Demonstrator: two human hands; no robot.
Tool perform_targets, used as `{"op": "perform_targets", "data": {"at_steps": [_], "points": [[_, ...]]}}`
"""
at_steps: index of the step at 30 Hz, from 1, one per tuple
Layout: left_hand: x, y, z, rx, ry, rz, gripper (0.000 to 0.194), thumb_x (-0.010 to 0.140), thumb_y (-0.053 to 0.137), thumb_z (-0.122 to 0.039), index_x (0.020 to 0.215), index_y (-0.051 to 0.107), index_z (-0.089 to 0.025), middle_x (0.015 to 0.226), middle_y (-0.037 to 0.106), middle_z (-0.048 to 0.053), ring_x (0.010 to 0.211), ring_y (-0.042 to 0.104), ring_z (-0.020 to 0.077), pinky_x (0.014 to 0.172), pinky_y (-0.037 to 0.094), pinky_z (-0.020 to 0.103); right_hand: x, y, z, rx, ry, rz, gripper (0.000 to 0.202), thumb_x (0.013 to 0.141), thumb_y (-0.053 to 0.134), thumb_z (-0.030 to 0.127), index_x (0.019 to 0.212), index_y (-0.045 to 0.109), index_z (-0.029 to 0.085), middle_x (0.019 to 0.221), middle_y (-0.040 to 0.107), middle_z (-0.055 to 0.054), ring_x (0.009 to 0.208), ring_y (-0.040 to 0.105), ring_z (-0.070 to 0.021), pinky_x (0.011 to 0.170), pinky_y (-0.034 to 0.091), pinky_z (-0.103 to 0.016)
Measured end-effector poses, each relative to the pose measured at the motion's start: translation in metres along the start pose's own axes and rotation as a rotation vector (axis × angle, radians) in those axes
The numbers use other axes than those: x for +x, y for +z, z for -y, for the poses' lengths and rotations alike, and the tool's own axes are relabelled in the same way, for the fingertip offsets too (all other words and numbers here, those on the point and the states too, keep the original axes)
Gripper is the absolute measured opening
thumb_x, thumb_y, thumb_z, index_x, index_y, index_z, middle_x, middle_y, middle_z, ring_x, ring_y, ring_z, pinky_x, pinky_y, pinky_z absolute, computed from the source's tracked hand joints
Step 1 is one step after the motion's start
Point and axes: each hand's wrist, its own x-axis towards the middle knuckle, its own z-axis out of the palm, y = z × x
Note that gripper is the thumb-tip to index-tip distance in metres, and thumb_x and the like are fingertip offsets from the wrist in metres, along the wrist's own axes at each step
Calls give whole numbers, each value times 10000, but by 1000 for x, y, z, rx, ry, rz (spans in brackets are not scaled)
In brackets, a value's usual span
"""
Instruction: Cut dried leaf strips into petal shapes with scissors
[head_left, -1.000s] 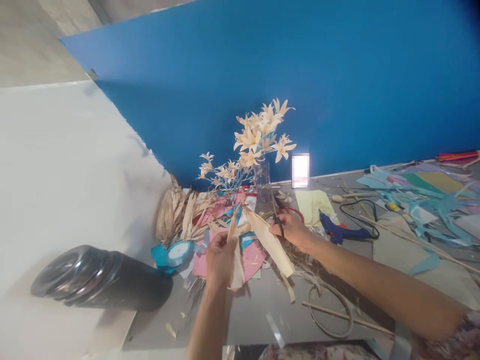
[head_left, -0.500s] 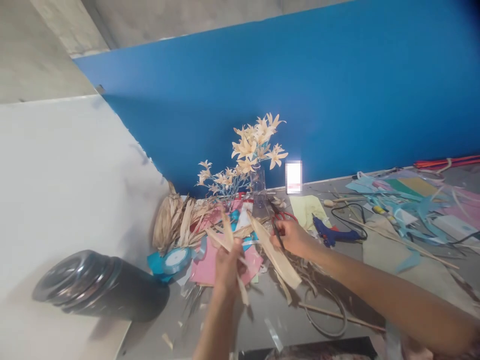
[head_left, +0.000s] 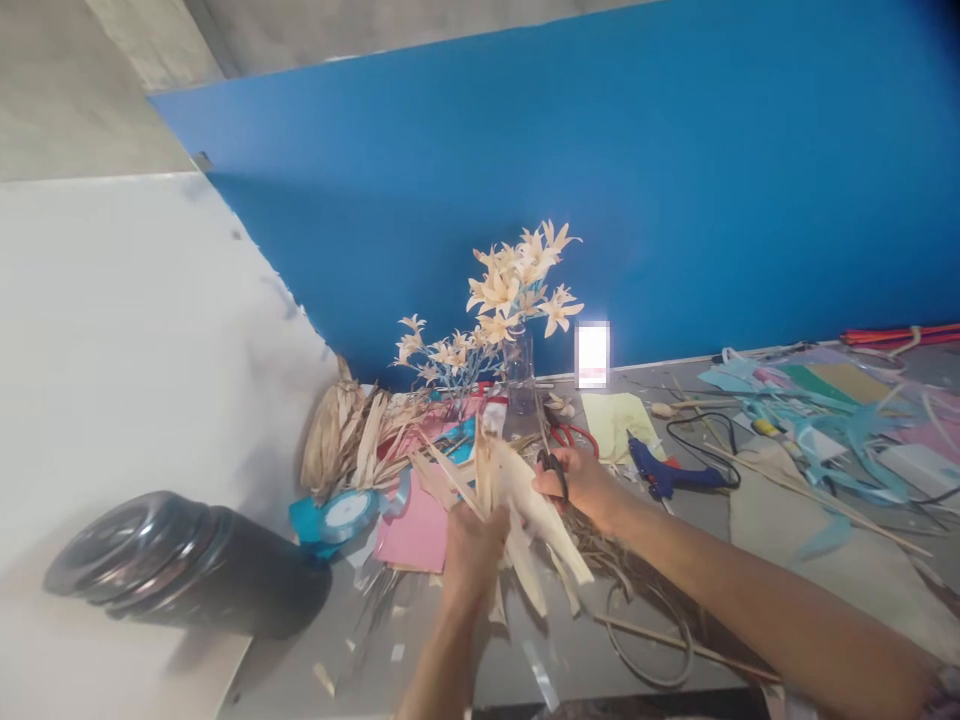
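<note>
My left hand (head_left: 474,548) is closed round pale dried husk strips (head_left: 487,475), which stick out above and below the fist. My right hand (head_left: 589,488) grips black-handled scissors (head_left: 553,472), their blades pointing away and partly hard to make out. Between the hands a broad pale husk piece (head_left: 555,530) slants over the pile; whether a hand touches it I cannot tell. Pink paper (head_left: 411,530) lies left of my left hand. Beyond the hands, pale flowers (head_left: 499,290) on blue stems stand in a clear vase (head_left: 519,375).
A dark flask (head_left: 225,570) stands at the left. A husk bundle (head_left: 330,445) and a ribbon roll (head_left: 350,517) lie at the back left. To the right are red-handled scissors (head_left: 581,436), a blue glue gun (head_left: 675,472), a lit phone (head_left: 593,355) and light-blue ribbons (head_left: 862,450).
My left hand has moved right, bringing the husk strips beside the broad husk piece. The scissors have turned in my right hand, which has barely shifted. The view has moved slightly.
</note>
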Motion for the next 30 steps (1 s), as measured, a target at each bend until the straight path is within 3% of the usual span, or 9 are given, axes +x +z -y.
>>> {"op": "perform_targets", "data": {"at_steps": [5, 8, 11, 13, 14, 18, 24, 27, 30], "points": [[38, -42, -18, 283, 11, -99, 219, 668, 671, -262, 493, 547, -223, 469, 524, 37, 489, 512, 231, 523, 365, 340, 2, -25, 1, 31, 17, -34, 158, 565, 715, 262, 592, 588, 172, 433, 510, 57, 390, 436, -82, 412, 289, -204], [48, -63, -33, 417, 109, -57, 169, 652, 723, -347, 676, 648, -197, 666, 641, 77, 682, 616, 297, 661, 452, 380, 2, -34, -5, 65, 29, -28, 179, 575, 712, 286, 609, 581, 169, 428, 505, 54, 397, 436, -82, 422, 290, -202], [32, -65, -44, 604, 309, -401, 521, 686, 699, -448, 1120, 652, -164, 1046, 666, 139, 975, 612, 348, 848, 476, 450, 0, -35, -12, 102, 34, -14, 216, 588, 709, 328, 625, 562, 174, 458, 514, 53, 412, 444, -80, 435, 313, -200], [14, -50, -44, 508, 360, -556, 482, 791, 593, -463, 1184, 627, -186, 1084, 645, 129, 924, 608, 295, 857, 483, 436, -4, -31, -15, 122, 43, 2, 231, 595, 712, 344, 650, 561, 178, 486, 525, 55, 419, 451, -80, 443, 328, -201], [6, -38, -42, 381, 347, -489, 435, 800, 589, -474, 1128, 650, -194, 1027, 654, 108, 819, 611, 258, 779, 500, 397, -6, -29, -16, 126, 47, 13, 235, 595, 716, 346, 661, 564, 179, 493, 530, 56, 420, 453, -81, 445, 332, -203], [-9, 20, -27, -123, 72, 175, 354, 763, 676, -492, 924, 695, -178, 769, 654, 48, 588, 548, 165, 551, 438, 275, -19, -19, -17, 81, 25, 81, 215, 614, 720, 334, 650, 573, 182, 477, 531, 51, 422, 456, -95, 460, 347, -221], [-7, 59, -18, -185, 89, 232, 312, 785, 692, -429, 631, 624, -166, 540, 501, -28, 491, 403, 95, 485, 323, 215, -29, -22, -9, -77, -63, -51, 235, 589, 746, 324, 648, 559, 195, 566, 514, 45, 540, 437, -116, 504, 334, -234], [6, 48, -16, -102, 81, 301, 274, 771, 695, -422, 676, 702, -165, 587, 598, 10, 518, 491, 130, 509, 396, 236, -26, -31, -9, -102, -53, -164, 258, 579, 735, 332, 600, 515, 198, 536, 430, 56, 528, 364, -107, 484, 270, -239], [28, 18, -9, 29, 95, 145, 265, 700, 752, -383, 870, 784, -181, 851, 752, 90, 762, 662, 233, 646, 505, 292, -21, -42, -12, -28, -40, -179, 305, 596, 729, 359, 578, 465, 208, 514, 393, 64, 508, 330, -101, 477, 238, -247]]}}
